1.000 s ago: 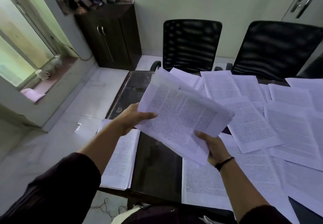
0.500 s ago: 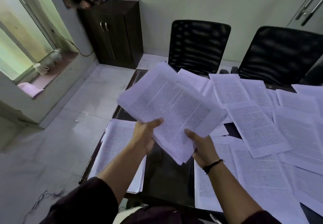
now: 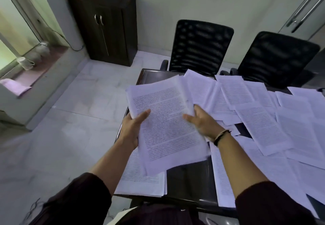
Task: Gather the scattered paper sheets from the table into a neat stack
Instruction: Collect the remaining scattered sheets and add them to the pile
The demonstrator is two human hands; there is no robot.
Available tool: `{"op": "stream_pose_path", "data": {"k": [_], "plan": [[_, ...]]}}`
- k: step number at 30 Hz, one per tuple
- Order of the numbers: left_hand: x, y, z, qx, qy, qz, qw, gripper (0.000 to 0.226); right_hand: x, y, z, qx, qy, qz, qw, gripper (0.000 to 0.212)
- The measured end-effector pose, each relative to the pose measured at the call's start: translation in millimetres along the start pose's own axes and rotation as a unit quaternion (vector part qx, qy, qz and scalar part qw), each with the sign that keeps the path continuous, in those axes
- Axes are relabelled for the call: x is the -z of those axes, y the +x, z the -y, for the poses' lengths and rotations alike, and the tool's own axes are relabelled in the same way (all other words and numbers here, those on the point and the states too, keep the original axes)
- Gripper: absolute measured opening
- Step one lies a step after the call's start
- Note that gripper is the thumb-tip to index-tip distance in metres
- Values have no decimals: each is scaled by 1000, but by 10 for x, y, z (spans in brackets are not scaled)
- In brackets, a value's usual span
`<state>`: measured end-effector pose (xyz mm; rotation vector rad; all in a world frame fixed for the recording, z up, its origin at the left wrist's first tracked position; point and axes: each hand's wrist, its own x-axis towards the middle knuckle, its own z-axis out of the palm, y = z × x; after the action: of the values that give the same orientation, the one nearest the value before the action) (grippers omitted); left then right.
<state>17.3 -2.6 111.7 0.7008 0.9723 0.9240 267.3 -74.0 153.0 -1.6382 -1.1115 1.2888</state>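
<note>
A bundle of printed paper sheets point(image 3: 163, 124) is held above the left end of the dark table point(image 3: 188, 180). My left hand point(image 3: 133, 128) grips its left edge, thumb on top. My right hand point(image 3: 202, 121) holds its right edge, thumb over the page and fingers behind. Below the bundle, a stack of sheets point(image 3: 140, 179) lies at the table's left edge. Several loose printed sheets point(image 3: 260, 124) cover the table to the right, overlapping one another.
Two black mesh chairs point(image 3: 200, 45) point(image 3: 277, 57) stand at the table's far side. A dark wooden cabinet point(image 3: 105, 26) is against the back wall on the left. White tiled floor point(image 3: 70, 128) lies left of the table, with a window ledge point(image 3: 26, 77) beyond.
The bundle has turned from slanted to nearly upright in my view and moved left over the stack. My left hand slid down its left edge; my right hand shifted up its right edge.
</note>
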Motion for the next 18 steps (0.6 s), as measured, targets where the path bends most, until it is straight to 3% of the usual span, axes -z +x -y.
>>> {"op": "stream_pose_path", "data": {"k": [2,4,7,12,16,18], "plan": [[192,25,5,-22,43,-25,999,40,-241,-25,-137,-16,18,23,999,51],[358,46,29,-41,92,-35,994,49,-435,-22,-271,-41,35,-29,998,47],[540,70,45,-47,175,-34,983,65,-681,-6,-381,-75,-36,-54,995,37],[847,181,98,-73,358,-61,929,42,-1027,13,-655,-104,-50,-123,986,20],[1115,307,318,3,478,-30,878,44,-1368,8,-1069,-167,-86,-125,974,25],[1245,346,429,41,533,-21,845,30,-1501,-16,-1190,-200,-133,-97,966,27]]}}
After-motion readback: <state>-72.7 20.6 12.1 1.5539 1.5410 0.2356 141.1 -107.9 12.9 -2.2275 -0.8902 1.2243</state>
